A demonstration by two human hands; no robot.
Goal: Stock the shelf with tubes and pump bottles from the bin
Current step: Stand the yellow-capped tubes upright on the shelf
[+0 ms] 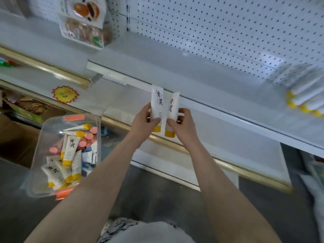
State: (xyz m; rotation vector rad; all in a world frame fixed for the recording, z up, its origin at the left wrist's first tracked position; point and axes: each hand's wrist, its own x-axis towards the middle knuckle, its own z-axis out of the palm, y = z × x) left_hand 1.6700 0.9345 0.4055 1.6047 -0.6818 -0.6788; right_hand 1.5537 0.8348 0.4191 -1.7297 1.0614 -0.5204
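Two white tubes (157,104) stand side by side: left hand (142,121) grips one, right hand (183,124) the other.

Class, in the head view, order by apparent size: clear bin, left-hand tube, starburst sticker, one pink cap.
1. clear bin
2. left-hand tube and starburst sticker: similar, not ranked
3. pink cap

1. A single wide-angle camera on my head gives the only view, facing forward and steeply down along both forearms.
2. My left hand (145,120) grips the left tube (157,104) and my right hand (183,124) the right tube (172,107) at frame centre, near the lens.
3. The shelf (219,79) slants across the top; the bin (41,146) sits lower left.
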